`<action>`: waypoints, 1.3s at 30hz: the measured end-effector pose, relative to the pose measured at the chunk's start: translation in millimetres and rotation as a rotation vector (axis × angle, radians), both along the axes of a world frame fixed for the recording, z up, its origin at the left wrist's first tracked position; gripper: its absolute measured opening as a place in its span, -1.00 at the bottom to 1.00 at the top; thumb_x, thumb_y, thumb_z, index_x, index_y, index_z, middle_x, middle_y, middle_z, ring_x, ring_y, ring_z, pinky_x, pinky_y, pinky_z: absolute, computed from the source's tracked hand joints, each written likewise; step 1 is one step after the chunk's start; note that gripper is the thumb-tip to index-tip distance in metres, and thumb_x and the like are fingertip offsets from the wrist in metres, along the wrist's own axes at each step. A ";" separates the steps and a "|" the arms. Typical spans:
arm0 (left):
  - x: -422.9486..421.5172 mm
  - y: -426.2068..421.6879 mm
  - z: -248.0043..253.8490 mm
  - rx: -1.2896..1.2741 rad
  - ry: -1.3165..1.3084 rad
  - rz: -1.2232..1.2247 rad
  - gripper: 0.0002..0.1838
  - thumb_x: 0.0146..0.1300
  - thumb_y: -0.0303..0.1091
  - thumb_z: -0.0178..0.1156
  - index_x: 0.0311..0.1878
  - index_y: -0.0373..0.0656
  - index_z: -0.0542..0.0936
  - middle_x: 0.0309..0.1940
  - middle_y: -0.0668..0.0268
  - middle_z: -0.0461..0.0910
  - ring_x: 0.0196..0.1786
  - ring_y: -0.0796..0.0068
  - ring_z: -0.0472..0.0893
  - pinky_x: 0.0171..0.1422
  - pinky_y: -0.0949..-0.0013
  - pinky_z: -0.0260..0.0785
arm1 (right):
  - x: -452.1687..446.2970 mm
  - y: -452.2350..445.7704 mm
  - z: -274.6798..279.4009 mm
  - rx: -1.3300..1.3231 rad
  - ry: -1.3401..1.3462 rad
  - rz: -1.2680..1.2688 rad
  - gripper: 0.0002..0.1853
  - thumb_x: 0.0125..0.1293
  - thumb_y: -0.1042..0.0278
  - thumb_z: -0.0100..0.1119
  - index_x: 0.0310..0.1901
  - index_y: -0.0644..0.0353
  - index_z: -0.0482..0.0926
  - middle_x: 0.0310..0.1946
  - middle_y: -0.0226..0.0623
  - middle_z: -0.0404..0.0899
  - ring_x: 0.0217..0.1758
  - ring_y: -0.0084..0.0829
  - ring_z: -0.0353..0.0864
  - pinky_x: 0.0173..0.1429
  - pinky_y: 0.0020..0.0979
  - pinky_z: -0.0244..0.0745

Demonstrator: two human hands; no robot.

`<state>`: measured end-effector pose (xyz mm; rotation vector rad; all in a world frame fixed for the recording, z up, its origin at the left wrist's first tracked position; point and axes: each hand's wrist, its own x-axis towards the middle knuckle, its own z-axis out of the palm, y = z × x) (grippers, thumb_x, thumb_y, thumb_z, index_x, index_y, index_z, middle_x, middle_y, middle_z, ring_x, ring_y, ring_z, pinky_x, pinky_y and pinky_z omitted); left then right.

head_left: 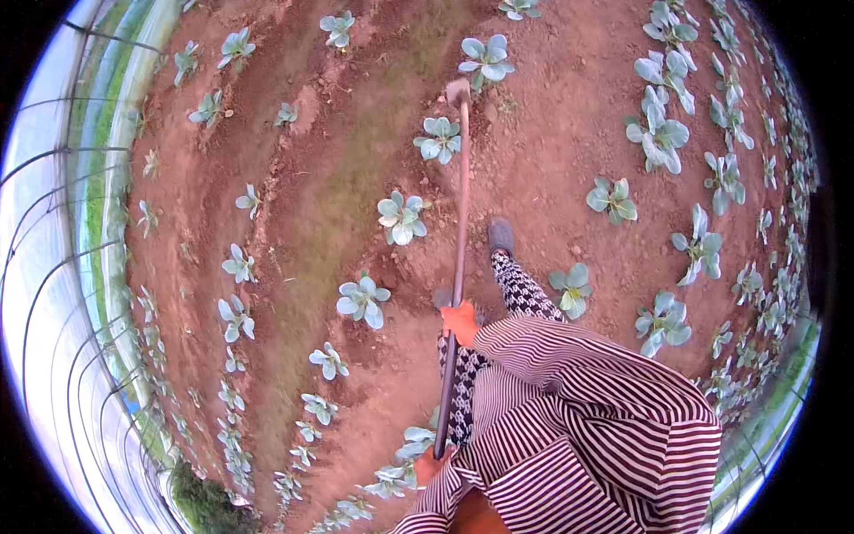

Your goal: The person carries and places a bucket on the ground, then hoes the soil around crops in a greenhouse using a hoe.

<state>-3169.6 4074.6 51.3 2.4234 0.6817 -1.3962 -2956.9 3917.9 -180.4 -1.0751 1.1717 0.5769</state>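
A long-handled hoe [463, 196] stretches forward over the reddish soil. Its blade [458, 92] is up near the top of the head view, close beside a leafy cabbage-like plant [487, 60]. My right hand [460, 322] is wrapped round the middle of the handle. Lower down, near the handle's rear end, my left hand [429, 467] grips it too, partly hidden by the sleeve. Left of the handle grow more of these young plants, one [438, 140] near the blade and another [402, 218] further back. Whether the blade touches the ground I cannot tell.
Rows of plants run along both sides, denser on the right [658, 133]. A greenish strip [338, 178] crosses the soil at left. My shoe [501, 236] stands between plants, one [572, 289] near my leg. A curved framed plastic wall [53, 267] borders the left.
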 end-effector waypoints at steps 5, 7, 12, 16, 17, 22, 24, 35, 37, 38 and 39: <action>71.7 -44.9 -24.1 -0.078 -0.031 0.168 -0.51 0.02 0.12 0.21 -0.32 -0.20 0.58 -0.52 0.01 0.56 -0.40 0.06 0.59 -0.30 0.16 0.38 | 70.6 -37.6 7.0 -0.098 -0.339 0.032 -0.78 0.06 0.39 0.09 -0.54 0.35 0.31 -0.82 -0.21 0.39 -0.86 -0.38 0.38 -0.81 -0.37 0.23; 81.4 -49.6 -60.8 -0.206 -0.086 0.172 -0.52 0.03 0.08 0.21 -0.33 -0.24 0.57 -0.51 -0.01 0.56 -0.38 0.05 0.58 -0.30 0.14 0.37 | 108.6 -48.5 -7.7 -0.230 -0.177 0.060 -0.78 0.05 0.41 0.07 -0.60 0.33 0.31 -0.82 -0.24 0.38 -0.86 -0.36 0.37 -0.81 -0.36 0.23; 85.6 -45.7 -64.9 -0.197 -0.018 0.070 -0.50 -0.01 0.12 0.22 -0.34 -0.22 0.58 -0.50 -0.03 0.56 -0.36 0.01 0.58 -0.29 0.12 0.37 | 47.8 -56.7 -124.6 -0.510 -0.617 0.558 -0.80 0.04 0.47 0.08 -0.64 0.31 0.34 -0.82 -0.25 0.37 -0.85 -0.34 0.39 -0.79 -0.33 0.25; 31.1 0.9 -36.2 -0.053 0.035 -0.024 -0.41 -0.05 0.24 0.17 -0.28 -0.17 0.57 -0.46 0.01 0.57 -0.34 0.02 0.59 -0.26 0.11 0.38 | 12.1 -3.2 -52.5 -0.185 -0.034 0.139 -0.88 0.04 0.50 0.11 -0.51 0.33 0.39 -0.80 -0.26 0.37 -0.83 -0.32 0.39 -0.78 -0.30 0.27; 13.7 16.9 -30.1 -0.061 0.029 -0.008 -0.42 -0.05 0.23 0.18 -0.28 -0.17 0.57 -0.47 0.02 0.57 -0.34 0.02 0.58 -0.27 0.10 0.38 | 0.3 6.6 -42.3 -0.115 0.006 0.061 -0.88 0.03 0.50 0.12 -0.47 0.32 0.37 -0.79 -0.27 0.36 -0.84 -0.33 0.38 -0.79 -0.31 0.26; 6.8 48.5 -59.9 -0.078 -0.112 -0.005 -0.47 -0.05 0.18 0.21 -0.30 -0.16 0.55 -0.49 0.04 0.57 -0.39 0.02 0.58 -0.32 0.08 0.38 | 48.8 0.2 6.0 0.280 -0.205 -0.365 -0.85 0.05 0.51 0.11 -0.46 0.26 0.31 -0.76 -0.30 0.36 -0.85 -0.42 0.35 -0.82 -0.35 0.20; 50.0 21.6 -84.8 -0.048 -0.190 0.089 -0.52 -0.02 0.12 0.22 -0.38 -0.20 0.55 -0.54 0.03 0.55 -0.43 0.04 0.58 -0.37 0.11 0.38 | 106.0 -29.2 28.4 0.049 -0.270 -0.238 -0.87 0.07 0.50 0.09 -0.45 0.25 0.31 -0.76 -0.31 0.36 -0.85 -0.45 0.35 -0.82 -0.36 0.20; 335.8 -261.1 -134.5 -0.443 -0.395 0.173 -0.55 0.01 0.02 0.25 -0.42 -0.28 0.54 -0.58 0.02 0.54 -0.48 0.12 0.56 -0.36 0.21 0.36 | 373.4 -299.0 -17.0 -0.572 -0.324 0.189 -0.76 0.00 0.34 0.05 -0.55 0.41 0.51 -0.72 -0.05 0.50 -0.72 -0.22 0.53 -0.58 -0.27 0.46; 307.5 -272.7 -161.5 -0.318 -0.131 0.067 -0.49 0.00 0.10 0.22 -0.42 -0.30 0.54 -0.57 0.02 0.54 -0.44 0.13 0.58 -0.33 0.19 0.36 | 349.7 -317.0 -66.1 -0.623 -0.183 0.284 -0.73 0.02 0.31 0.05 -0.53 0.43 0.53 -0.69 -0.01 0.52 -0.60 -0.18 0.60 -0.48 -0.24 0.51; 306.9 -279.4 -145.8 -0.343 -0.076 0.051 -0.46 0.00 0.12 0.21 -0.42 -0.30 0.54 -0.57 0.01 0.54 -0.43 0.13 0.58 -0.32 0.17 0.36 | 314.2 -322.4 -126.4 -0.644 -0.279 0.517 -0.70 0.04 0.27 0.06 -0.52 0.43 0.53 -0.65 0.00 0.54 -0.53 -0.18 0.62 -0.47 -0.22 0.52; 304.5 -283.3 -123.2 -0.368 -0.012 0.034 -0.44 0.00 0.15 0.19 -0.42 -0.30 0.54 -0.57 0.01 0.54 -0.42 0.13 0.59 -0.32 0.15 0.36 | 298.8 -310.9 -110.5 -0.565 -0.020 0.394 -0.72 0.05 0.28 0.08 -0.52 0.42 0.53 -0.61 0.02 0.55 -0.48 -0.18 0.63 -0.48 -0.20 0.51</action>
